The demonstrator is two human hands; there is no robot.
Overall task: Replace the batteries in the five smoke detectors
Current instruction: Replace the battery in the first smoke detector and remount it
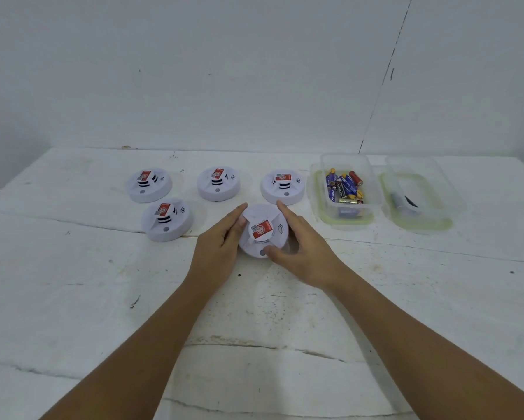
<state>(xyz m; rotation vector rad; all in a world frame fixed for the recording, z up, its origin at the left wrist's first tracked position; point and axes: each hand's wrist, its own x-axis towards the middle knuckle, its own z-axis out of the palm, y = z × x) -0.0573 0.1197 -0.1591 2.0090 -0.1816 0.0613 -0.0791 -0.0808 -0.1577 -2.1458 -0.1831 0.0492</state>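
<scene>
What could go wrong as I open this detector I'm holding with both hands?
1. The held detector sits close to the back right detector; twisting it could knock that one.
2. The right-hand tub already holds something dark, and the battery tub stands beside it, so old and new cells might get mixed.

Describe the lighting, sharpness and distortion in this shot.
Head view: soft, even light, only faint shadows beneath the hands; no strong glare; wide-angle bending curves the table edge; the battery box and held detector look slightly soft, their label print unreadable.
</scene>
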